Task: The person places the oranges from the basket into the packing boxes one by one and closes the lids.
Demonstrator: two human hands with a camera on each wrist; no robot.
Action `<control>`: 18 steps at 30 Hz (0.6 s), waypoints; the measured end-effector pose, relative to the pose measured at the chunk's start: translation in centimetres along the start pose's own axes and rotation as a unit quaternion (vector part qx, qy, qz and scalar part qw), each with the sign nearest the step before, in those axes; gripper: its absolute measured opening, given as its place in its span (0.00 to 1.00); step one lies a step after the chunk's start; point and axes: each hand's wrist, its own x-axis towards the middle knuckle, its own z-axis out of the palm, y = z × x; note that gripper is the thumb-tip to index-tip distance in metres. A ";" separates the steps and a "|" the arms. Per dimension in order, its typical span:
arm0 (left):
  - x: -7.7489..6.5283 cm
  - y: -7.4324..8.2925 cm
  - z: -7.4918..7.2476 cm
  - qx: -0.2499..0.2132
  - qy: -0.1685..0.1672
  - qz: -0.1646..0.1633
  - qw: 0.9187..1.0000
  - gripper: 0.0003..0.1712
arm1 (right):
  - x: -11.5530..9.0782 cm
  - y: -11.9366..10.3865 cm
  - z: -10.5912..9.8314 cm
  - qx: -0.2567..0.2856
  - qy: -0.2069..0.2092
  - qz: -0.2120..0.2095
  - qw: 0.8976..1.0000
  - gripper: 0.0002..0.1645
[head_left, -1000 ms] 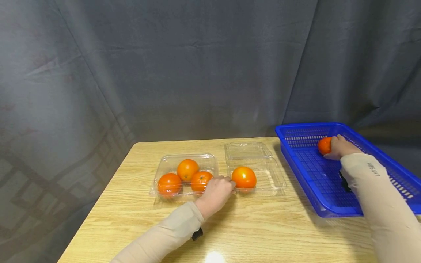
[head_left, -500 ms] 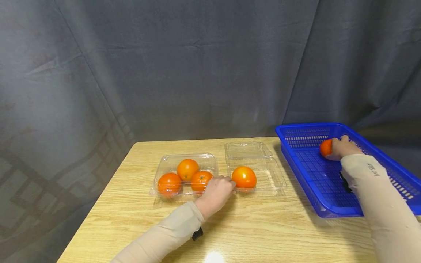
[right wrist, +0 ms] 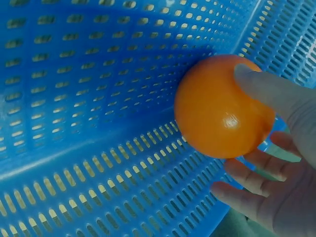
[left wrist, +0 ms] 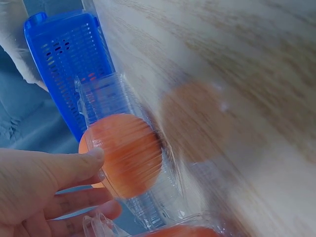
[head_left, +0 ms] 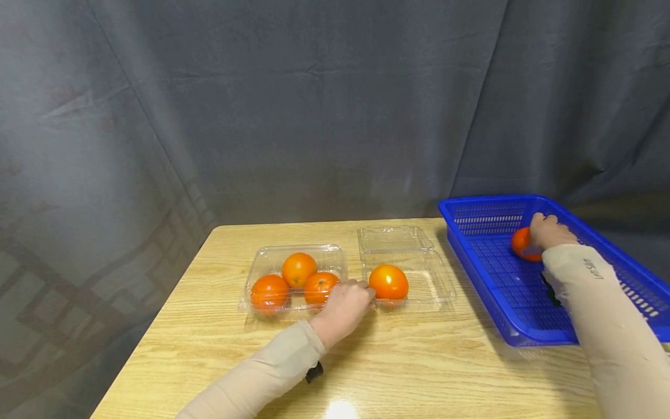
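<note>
In the blue basket (head_left: 484,285) at the right, my right hand (head_left: 549,234) holds an orange (head_left: 521,243). The right wrist view shows the thumb on top of this orange (right wrist: 217,111) and the other fingers curved at its lower side. My left hand (head_left: 342,311) pinches the near rim of a clear plastic clamshell container (head_left: 426,282), its thumb beside the wall in the left wrist view. One orange (head_left: 388,283) sits in the left part of that container, whose lid (head_left: 395,238) lies folded back.
Left of it stands a second clear container (head_left: 327,253) with three oranges (head_left: 299,270) inside, partly behind my left hand. Both containers rest on the wooden table (head_left: 419,361). A grey curtain (head_left: 314,116) hangs behind the table.
My right hand and its orange have shifted slightly right and nearer inside the basket, and more of the orange now shows. My left hand and the containers have stayed put.
</note>
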 end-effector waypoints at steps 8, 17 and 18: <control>0.1 0.0 0.0 0.003 0.004 -0.001 1.000 0.07 | -0.2 0.6 -0.1 -0.027 -0.010 -0.015 0.999 0.43; 0.1 0.0 -0.1 0.011 0.004 -0.003 1.000 0.07 | -0.1 0.8 -0.6 -0.045 -0.021 -0.053 0.997 0.43; 0.1 0.0 -0.1 0.011 0.006 -0.003 1.000 0.07 | -0.1 0.7 -0.6 -0.047 -0.021 -0.053 0.997 0.43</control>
